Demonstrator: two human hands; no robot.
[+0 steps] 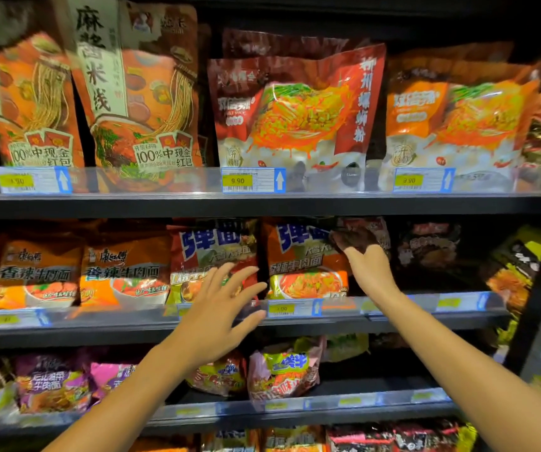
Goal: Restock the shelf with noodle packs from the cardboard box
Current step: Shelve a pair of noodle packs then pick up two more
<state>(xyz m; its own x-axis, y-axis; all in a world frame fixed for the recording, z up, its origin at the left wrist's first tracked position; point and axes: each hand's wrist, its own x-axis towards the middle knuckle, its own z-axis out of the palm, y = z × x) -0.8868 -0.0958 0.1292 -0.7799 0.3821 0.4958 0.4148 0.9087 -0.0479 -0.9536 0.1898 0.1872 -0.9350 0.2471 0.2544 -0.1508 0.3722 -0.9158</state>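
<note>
Noodle packs (pixel 306 262) fill the shelf (pixel 393 316); left fingers (pixel 230 282) spread empty, right fingers (pixel 350 238) hidden

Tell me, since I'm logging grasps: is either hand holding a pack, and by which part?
Left hand: nothing, fingers spread. Right hand grips the dark maroon plastic noodle pack by its lower edge.

One head cam, wide-angle, on my head: faces fwd, roughly level w/ the middle shelf (pixel 262 324), close up, arm's reach; shelving fills the view.
</note>
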